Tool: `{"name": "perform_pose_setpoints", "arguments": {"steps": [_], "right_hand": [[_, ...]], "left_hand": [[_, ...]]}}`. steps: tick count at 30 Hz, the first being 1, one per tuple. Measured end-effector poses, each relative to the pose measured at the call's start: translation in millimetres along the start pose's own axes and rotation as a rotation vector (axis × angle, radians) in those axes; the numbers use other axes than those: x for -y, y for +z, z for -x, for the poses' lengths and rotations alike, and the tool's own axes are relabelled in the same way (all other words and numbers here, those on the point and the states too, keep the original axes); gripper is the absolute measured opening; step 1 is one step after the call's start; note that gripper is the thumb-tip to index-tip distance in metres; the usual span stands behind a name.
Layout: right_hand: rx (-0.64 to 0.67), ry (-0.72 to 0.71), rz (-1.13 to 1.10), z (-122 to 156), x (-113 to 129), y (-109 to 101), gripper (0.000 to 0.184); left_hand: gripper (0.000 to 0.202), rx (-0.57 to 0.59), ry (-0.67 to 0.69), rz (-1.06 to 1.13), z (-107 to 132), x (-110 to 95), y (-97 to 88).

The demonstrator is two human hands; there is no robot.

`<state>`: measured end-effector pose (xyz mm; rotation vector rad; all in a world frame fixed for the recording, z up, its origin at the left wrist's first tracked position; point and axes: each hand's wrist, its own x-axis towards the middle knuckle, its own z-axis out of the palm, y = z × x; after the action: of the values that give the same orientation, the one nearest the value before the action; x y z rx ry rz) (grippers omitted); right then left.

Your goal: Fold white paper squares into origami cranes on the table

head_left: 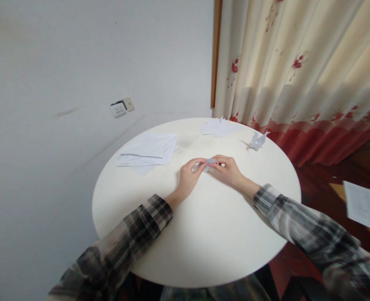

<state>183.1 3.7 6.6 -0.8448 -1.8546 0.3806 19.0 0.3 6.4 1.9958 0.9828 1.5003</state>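
Observation:
A small folded piece of white paper sits just above the middle of a round white table. My left hand pinches its left end with closed fingers. My right hand pinches its right end, fingers closed too. Both wrists rest on the tabletop, and plaid sleeves cover my forearms.
A stack of white sheets lies at the table's left. More paper pieces lie at the far edge, and a finished folded paper figure stands at the far right. A curtain hangs behind; a printed sheet lies off to the right.

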Motion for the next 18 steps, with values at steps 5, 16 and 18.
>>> {"name": "perform_pose_setpoints", "arguments": {"steps": [5,16,18], "right_hand": [[0.009,-0.095,0.054,2.3,-3.6,0.9,0.020],[-0.011,-0.140,0.107,3.4,-2.0,1.0,0.020],[-0.008,-0.124,0.106,3.6,-1.4,1.5,0.021]], "left_hand": [[0.010,-0.008,0.037,-0.037,1.2,-3.1,0.0],[0.011,0.015,0.054,-0.100,1.7,-2.2,-0.3],[0.010,0.013,0.044,-0.113,1.6,-1.4,-0.4]]}}
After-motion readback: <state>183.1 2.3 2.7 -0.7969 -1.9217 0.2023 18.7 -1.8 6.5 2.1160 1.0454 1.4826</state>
